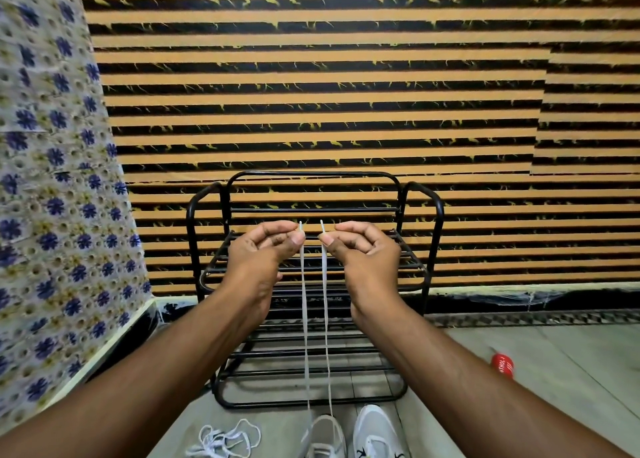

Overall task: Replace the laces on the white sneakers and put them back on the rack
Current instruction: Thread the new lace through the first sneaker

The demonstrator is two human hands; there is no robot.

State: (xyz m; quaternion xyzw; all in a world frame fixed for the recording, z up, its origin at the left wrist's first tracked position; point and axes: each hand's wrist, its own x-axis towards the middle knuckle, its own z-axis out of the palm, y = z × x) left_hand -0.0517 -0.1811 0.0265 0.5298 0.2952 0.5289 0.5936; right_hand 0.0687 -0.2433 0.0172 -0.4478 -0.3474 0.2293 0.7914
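Two white sneakers stand on the floor at the bottom edge, the left sneaker (323, 437) and the right sneaker (375, 433). A white lace (305, 319) rises in two taut strands from the left sneaker. My left hand (263, 249) pinches one lace tip between thumb and finger. My right hand (363, 249) pinches the other tip. Both hands are raised side by side in front of the black metal shoe rack (434, 236), whose shelves hold nothing. A loose pile of white laces (225, 438) lies on the floor to the left of the sneakers.
A striped orange and black wall stands behind the rack. A surface draped in blue-flowered cloth (52, 215) fills the left side. A red can (502, 366) lies on the grey tiled floor at the right.
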